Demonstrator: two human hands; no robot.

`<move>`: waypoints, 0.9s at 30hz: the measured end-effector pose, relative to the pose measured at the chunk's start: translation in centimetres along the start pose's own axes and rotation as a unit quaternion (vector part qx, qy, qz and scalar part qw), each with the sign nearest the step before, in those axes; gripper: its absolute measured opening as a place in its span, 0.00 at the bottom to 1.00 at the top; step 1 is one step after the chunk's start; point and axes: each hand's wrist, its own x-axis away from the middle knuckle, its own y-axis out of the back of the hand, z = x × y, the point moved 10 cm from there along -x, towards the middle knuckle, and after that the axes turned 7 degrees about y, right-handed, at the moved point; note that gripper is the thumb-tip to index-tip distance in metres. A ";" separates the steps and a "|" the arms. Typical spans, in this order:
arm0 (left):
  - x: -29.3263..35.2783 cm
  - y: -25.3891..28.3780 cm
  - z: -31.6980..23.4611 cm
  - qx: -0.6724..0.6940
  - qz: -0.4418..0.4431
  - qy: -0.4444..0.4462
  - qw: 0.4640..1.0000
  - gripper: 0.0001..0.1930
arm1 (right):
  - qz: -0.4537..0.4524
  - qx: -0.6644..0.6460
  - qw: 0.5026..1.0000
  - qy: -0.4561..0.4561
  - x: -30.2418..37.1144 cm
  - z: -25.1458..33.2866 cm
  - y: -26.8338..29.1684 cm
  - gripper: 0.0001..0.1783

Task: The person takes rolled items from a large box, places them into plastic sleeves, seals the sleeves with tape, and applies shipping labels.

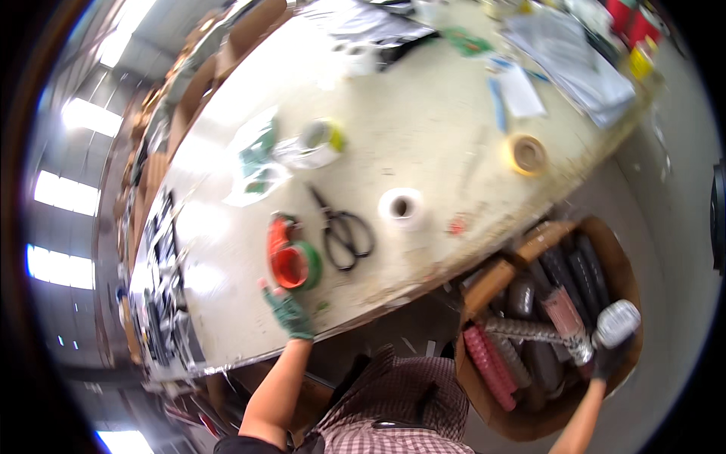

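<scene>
Your left hand [289, 314], in a green glove, lies at the near edge of the worktop [446, 98], low and left of centre, fingers spread and reaching just beside the red tape dispenser [290, 261]. Your right hand [607, 362], in a dark glove, is down at the box [445, 371] in the lower right, at the lower end of a silvery bundle [618, 324]; its fingers are too dark and blurred to tell whether they are closed on it. That bundle sits tilted by the box's right side. Around it, the box already holds many wrapped rolls [495, 368], pink, dark and clear, so by the look of it much of the filling is done; whether more is left to fit cannot be told. Nothing is being cut or taped: the scissors [340, 236] lie right of the dispenser, free of either hand. Further out, a white roll [401, 206] stands near the centre, a yellowish tape roll [525, 155] to the upper right, and papers [571, 57] beyond it.
</scene>
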 end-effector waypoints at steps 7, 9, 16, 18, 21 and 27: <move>-0.1 1.1 -0.9 0.191 0.038 0.101 0.976 0.25 | -0.071 -0.051 0.974 0.209 -6.3 30.2 17.8 0.28; -0.1 1.9 0.4 0.167 0.077 0.044 0.982 0.24 | -0.080 -0.075 0.944 0.312 -5.4 42.9 21.2 0.26; -4.8 10.8 10.3 0.553 0.249 0.212 0.767 0.21 | -0.112 -0.167 0.737 0.645 10.2 82.8 30.3 0.17; -10.3 20.1 17.4 0.518 0.189 0.149 0.821 0.17 | -0.086 -0.207 0.652 0.724 16.2 91.4 30.0 0.15; -17.1 31.8 31.0 0.482 0.086 0.175 0.854 0.13 | 0.019 -0.205 0.559 0.803 24.1 99.3 23.8 0.15; -30.6 52.6 53.5 0.209 -0.136 0.112 0.962 0.04 | 0.368 -0.193 0.520 0.746 30.9 104.7 8.2 0.22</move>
